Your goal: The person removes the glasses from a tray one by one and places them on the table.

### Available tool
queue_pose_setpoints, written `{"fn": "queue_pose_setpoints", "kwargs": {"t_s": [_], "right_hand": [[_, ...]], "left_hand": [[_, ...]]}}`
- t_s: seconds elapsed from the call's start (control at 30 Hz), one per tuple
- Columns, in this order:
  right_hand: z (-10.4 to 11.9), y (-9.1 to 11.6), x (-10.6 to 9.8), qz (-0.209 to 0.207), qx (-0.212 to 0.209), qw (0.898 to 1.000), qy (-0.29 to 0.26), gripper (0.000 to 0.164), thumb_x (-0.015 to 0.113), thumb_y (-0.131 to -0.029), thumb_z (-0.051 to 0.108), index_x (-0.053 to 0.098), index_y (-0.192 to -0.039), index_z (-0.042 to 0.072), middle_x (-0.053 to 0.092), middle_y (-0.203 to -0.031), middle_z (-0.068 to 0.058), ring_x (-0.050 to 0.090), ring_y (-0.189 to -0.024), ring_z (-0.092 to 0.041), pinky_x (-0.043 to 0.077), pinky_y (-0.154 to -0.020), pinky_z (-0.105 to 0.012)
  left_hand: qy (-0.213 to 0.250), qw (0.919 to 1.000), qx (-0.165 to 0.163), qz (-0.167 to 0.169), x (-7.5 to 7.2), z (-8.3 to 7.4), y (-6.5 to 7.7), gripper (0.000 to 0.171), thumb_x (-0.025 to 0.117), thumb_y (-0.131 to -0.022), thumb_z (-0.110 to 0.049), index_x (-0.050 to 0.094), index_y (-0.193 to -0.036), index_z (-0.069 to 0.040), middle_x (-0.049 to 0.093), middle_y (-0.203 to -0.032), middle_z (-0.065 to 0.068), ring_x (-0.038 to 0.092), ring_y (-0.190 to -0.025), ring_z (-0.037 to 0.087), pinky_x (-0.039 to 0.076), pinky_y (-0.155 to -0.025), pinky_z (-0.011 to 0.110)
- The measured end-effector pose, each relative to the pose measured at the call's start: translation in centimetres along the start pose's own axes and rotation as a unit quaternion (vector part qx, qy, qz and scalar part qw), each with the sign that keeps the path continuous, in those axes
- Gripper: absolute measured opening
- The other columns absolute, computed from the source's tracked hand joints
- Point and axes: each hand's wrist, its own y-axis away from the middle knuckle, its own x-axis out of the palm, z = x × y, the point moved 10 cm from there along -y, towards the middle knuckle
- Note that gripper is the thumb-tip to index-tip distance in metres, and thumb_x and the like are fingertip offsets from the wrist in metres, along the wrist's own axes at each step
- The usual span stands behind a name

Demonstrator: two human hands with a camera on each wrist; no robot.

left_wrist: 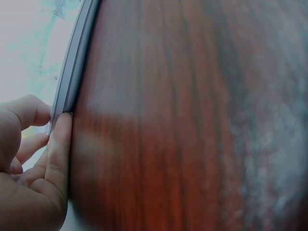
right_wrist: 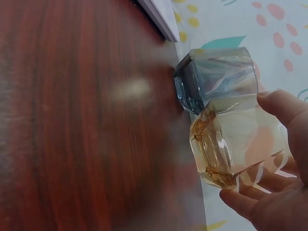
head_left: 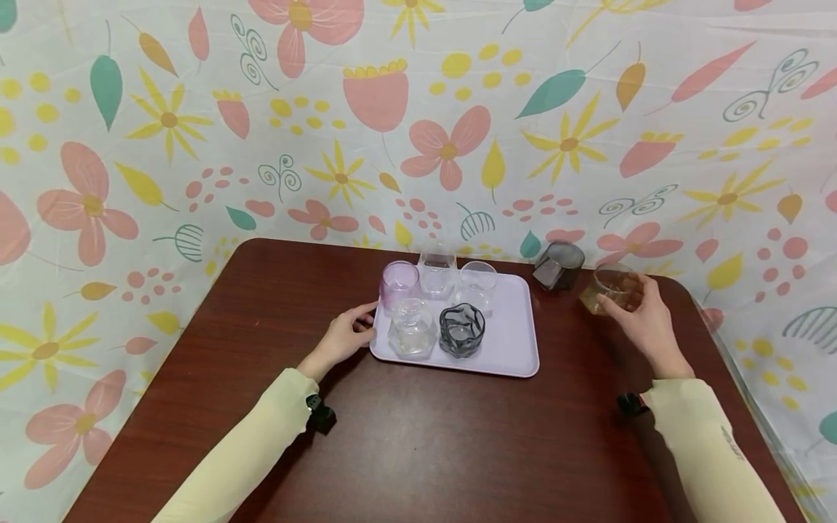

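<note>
My right hand [head_left: 644,319] grips an amber faceted glass [right_wrist: 240,139] at the right of the table, thumb on one side and fingers round the other. Right beside it stands a smoky grey glass [head_left: 558,266], which the amber one partly overlaps in the right wrist view. At the tray's left side, my left hand [head_left: 343,335] pinches the edge of the pale lilac tray [head_left: 513,345]. On this tray stand a pink-purple glass [head_left: 399,282], a dark grey wavy glass [head_left: 461,331] and several clear glasses [head_left: 412,330].
The dark red-brown wooden table [head_left: 418,443] reaches back to a white cloth [head_left: 418,94] printed with flowers and leaves. Tray and grey glass are near the table's back edge. Dark wrist-worn devices [head_left: 320,414] sit on both sleeves.
</note>
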Motion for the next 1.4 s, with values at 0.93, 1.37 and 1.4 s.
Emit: {"fn": "queue_pose_setpoints", "kwargs": {"t_s": [0.93, 1.37, 1.4], "right_hand": [[-1.3, -4.5, 0.7, -0.032, 0.015, 0.999, -0.005, 0.091, 0.062, -0.102, 0.043, 0.013, -0.164, -0.001, 0.035, -0.156, -0.035, 0.044, -0.134, -0.051, 0.044, -0.098, -0.061], [-1.6, -5.7, 0.9, -0.043, 0.028, 0.999, -0.014, 0.091, 0.062, -0.1, 0.046, 0.015, -0.163, 0.0, 0.036, -0.154, -0.036, 0.043, -0.134, -0.051, 0.041, -0.1, -0.064], [-1.6, -5.8, 0.8, -0.045, 0.028, 0.998, -0.017, 0.09, 0.063, -0.1, 0.045, 0.016, -0.163, 0.0, 0.036, -0.154, -0.036, 0.044, -0.134, -0.05, 0.041, -0.101, -0.063]], "left_hand": [[-0.005, 1.0, 0.002, -0.002, 0.1, 0.4, -0.2, 0.06, 0.065, -0.088, 0.0, 0.059, -0.147, -0.005, 0.068, -0.109, 0.015, 0.066, -0.085, 0.018, 0.058, -0.07, 0.026], [0.004, 1.0, 0.0, 0.0, 0.2, 0.2, -0.1, 0.06, 0.065, -0.088, 0.0, 0.059, -0.147, -0.005, 0.068, -0.109, 0.015, 0.064, -0.084, 0.017, 0.059, -0.07, 0.026], [0.005, 1.0, 0.0, 0.0, 0.2, 0.2, -0.1, 0.06, 0.065, -0.088, 0.0, 0.059, -0.147, -0.005, 0.068, -0.109, 0.015, 0.064, -0.084, 0.017, 0.059, -0.07, 0.026]]}}
